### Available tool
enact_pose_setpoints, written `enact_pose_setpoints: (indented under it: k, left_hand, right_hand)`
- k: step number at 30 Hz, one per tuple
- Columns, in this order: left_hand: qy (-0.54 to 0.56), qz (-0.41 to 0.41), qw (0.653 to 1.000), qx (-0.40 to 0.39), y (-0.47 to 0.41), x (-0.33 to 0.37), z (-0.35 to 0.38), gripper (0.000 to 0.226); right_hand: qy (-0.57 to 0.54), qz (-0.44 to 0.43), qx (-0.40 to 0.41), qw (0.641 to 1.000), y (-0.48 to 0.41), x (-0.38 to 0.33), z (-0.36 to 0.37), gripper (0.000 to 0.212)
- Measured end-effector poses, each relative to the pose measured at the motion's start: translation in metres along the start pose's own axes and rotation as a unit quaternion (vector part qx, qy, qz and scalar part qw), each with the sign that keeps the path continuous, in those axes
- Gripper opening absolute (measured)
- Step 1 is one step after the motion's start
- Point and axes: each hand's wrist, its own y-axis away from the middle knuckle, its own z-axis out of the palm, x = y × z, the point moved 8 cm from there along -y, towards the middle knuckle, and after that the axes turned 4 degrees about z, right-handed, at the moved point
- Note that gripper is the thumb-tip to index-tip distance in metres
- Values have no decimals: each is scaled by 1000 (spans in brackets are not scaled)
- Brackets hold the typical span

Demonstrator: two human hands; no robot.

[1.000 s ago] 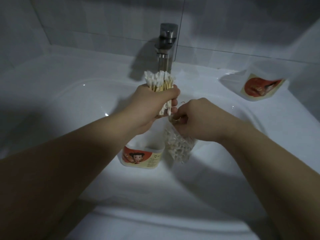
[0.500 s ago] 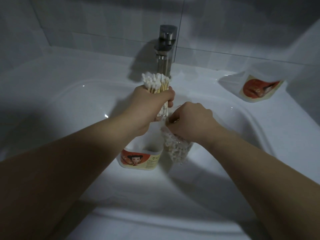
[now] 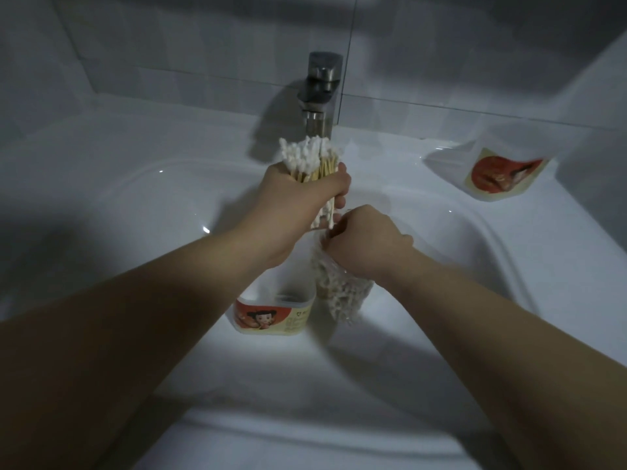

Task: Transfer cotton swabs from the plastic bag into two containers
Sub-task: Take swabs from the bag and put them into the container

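Over the sink (image 3: 135, 205), left hand (image 3: 302, 198) gripping swab bundle (image 3: 307, 157), right hand (image 3: 366, 239) pinching swab-filled bag (image 3: 339, 293), container (image 3: 271, 320) below seemingly empty

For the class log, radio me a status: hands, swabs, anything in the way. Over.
Left grip holds swab bundle upright. Right grip clutches bag, swabs inside. Open container in basin, mouth unblocked.

You are at a bathroom washstand: a white ceramic sink (image 3: 135, 184) fills the view, a metal faucet (image 3: 320, 93) rises at its far edge, and pale glazed wall tiles (image 3: 169, 45) with grout lines run behind it. The light is dim.
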Motion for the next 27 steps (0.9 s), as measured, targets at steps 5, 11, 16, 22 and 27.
enact_pose_setpoints:
  k: [5,11,16,22,27]
  left_hand:
    - [-77,19,997,8,2,1,-1,10]
    - [-169,50,984,15,-1,5,-5,7]
    - [-210,35,977,30,-1,0,-10,12]
    - [-242,27,969,30,-2,-3,-11,13]
    - [-228,44,972,34,1,4,-8,22]
  right_hand:
    - [21,-8,-17,1000,1,-3,1,21]
    - [45,-21,30,998,1,-6,0,28]
    - [6,-29,14,999,8,-12,-5,25]
    - [29,-29,19,999,17,-17,-14,24]
    - [34,-29,15,999,20,-22,-22,20]
